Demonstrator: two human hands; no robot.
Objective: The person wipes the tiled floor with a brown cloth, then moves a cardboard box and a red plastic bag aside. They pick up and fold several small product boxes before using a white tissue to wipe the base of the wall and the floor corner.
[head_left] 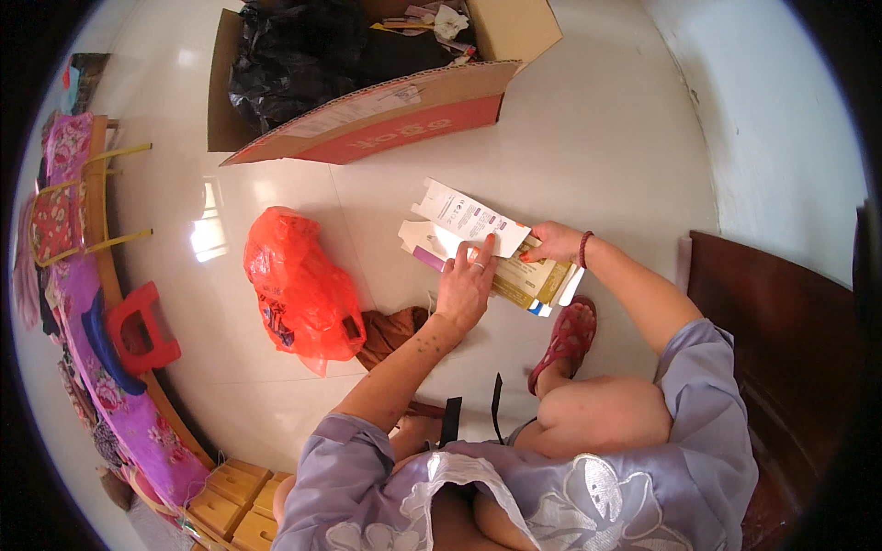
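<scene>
My right hand (555, 242) grips the right side of a stack of flattened cardboard packaging boxes. On top lies a white printed carton (475, 215), tilted across the others. Below it show a cream and gold carton (534, 275) and, at the left, a white carton with a purple stripe (422, 241). A bit of blue edge peeks out at the bottom of the stack. My left hand (467, 281) rests on the stack with its fingers spread, a fingertip touching the white carton. Whether its hidden thumb pinches the stack from below, I cannot tell.
Ahead stands a large open cardboard box (406, 127) with a black plastic bag (296, 62) and scraps inside. A red plastic bag (296, 275) lies on the tiled floor beside a brown cloth (394, 336). A red plastic stool (142, 329) is at the left, dark wooden furniture (765, 330) at the right.
</scene>
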